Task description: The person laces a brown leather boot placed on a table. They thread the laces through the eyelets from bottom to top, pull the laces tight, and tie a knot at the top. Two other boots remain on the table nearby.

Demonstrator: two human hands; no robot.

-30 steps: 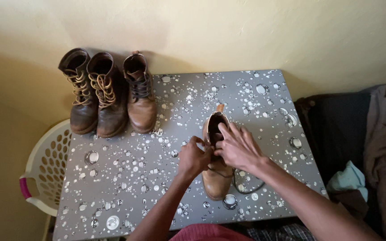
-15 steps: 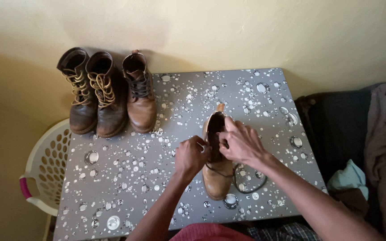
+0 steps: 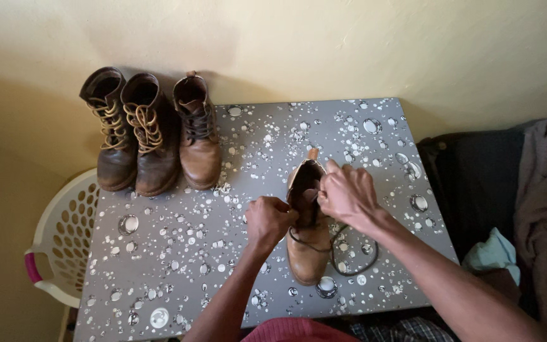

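Hands (image 3: 270, 221) (image 3: 347, 195) grip tan boot (image 3: 307, 253) and dark lace (image 3: 349, 250).

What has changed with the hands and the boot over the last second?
The right hand has closed from spread fingers into a fist at the tan boot collar, drawing up; the left hand keeps its grip beside it. More dark lace loops on the table. The three boots stayed put.

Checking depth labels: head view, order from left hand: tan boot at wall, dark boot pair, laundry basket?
From the left hand:
1. Tan boot, up-left by the wall.
2. Dark boot pair, further left.
3. Laundry basket, off the table's left edge.
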